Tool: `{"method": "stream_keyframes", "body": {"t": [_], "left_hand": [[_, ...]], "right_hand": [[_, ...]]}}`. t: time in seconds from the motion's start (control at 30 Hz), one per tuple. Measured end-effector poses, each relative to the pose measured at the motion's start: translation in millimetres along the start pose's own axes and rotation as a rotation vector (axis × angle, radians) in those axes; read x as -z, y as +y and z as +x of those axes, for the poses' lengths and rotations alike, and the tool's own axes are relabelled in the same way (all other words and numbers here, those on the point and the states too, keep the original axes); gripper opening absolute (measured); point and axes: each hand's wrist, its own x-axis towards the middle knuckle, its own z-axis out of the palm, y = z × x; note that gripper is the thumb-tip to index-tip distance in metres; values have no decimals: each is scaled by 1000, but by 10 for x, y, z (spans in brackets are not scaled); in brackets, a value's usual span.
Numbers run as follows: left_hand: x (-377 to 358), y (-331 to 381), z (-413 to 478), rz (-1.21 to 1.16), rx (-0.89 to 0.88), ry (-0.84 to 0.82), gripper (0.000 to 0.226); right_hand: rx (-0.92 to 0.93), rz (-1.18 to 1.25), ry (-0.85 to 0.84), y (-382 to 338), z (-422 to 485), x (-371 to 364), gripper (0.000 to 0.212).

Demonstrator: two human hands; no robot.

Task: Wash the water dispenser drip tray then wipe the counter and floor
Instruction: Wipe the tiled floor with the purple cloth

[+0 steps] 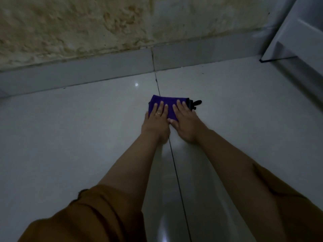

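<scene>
Hands, left hand [157, 117] and right hand [184, 121], press purple cloth [167, 103] onto floor [87, 128].

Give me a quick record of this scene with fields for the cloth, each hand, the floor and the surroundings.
cloth: purple, folded, flat on the floor across a grout line
left hand: straight fingers pressing on the cloth, ring visible
right hand: straight fingers pressing on the cloth beside it
floor: glossy pale tiles
surroundings: grey baseboard, stained wall, white unit at far right
stage: wiping the floor
</scene>
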Motion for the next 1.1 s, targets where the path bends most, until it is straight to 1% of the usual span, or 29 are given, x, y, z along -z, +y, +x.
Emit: {"method": "stream_keyframes", "body": {"t": [0.23, 0.33, 0.5, 0.7, 0.9, 1.0, 1.07, 1.1], "left_hand": [[81, 48, 256, 0, 18, -27, 65], [107, 35, 234, -2, 9, -41, 60], [43, 100, -1, 2, -11, -62, 58], [-110, 285, -572, -28, -54, -88, 57], [-345, 580, -1321, -47, -118, -114, 56], [-480, 726, -1656, 11, -147, -62, 56], [-507, 884, -2065, 49, -197, -13, 54], [-543, 909, -2130, 47, -212, 28, 52]], "right_hand": [[-13, 2, -38, 101, 201, 125, 62], [-12, -24, -31, 96, 145, 108, 61], [8, -57, -30, 105, -106, 33, 63], [64, -63, -58, 150, -709, -47, 68], [60, -121, -239, 206, -1537, -68, 77], [88, -105, -266, 303, -1924, -86, 77], [104, -121, -239, 280, -2393, -57, 75], [116, -122, -219, 315, -2469, -83, 72]]}}
